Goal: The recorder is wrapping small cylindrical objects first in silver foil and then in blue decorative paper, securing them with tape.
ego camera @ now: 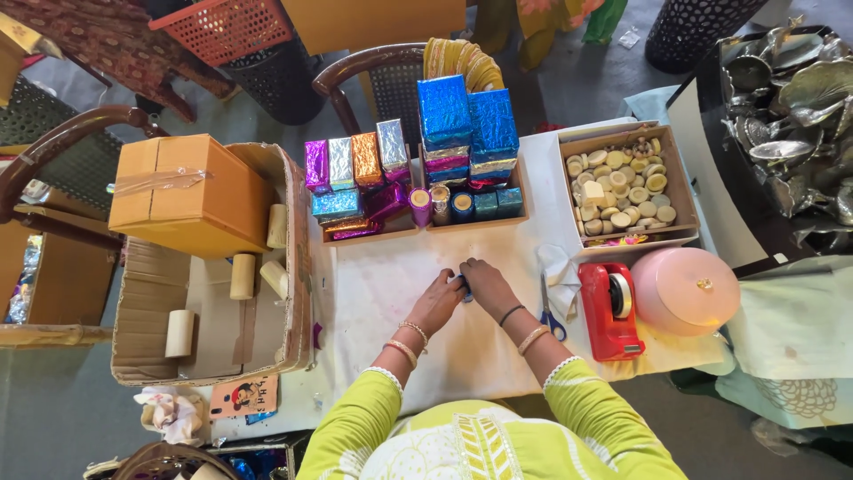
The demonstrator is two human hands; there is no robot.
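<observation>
Both hands meet at mid-counter (391, 311). Left hand (438, 300) and right hand (484, 284) share a grip on a small blue piece (462, 284), fingers clenched round it, piece mostly hidden. Scissors (549, 313) and red tape dispenser (609, 307) lie just right of the right wrist. Foil-wrapped boxes (409, 169) stand beyond.

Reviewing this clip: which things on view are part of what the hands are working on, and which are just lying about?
In use:
left hand and right hand, pinching a small blue piece between them
foil-wrapped boxes
tape dispenser
scissors

Lying about:
pink round box
orange carton
red basket
silver leaf pieces
</observation>
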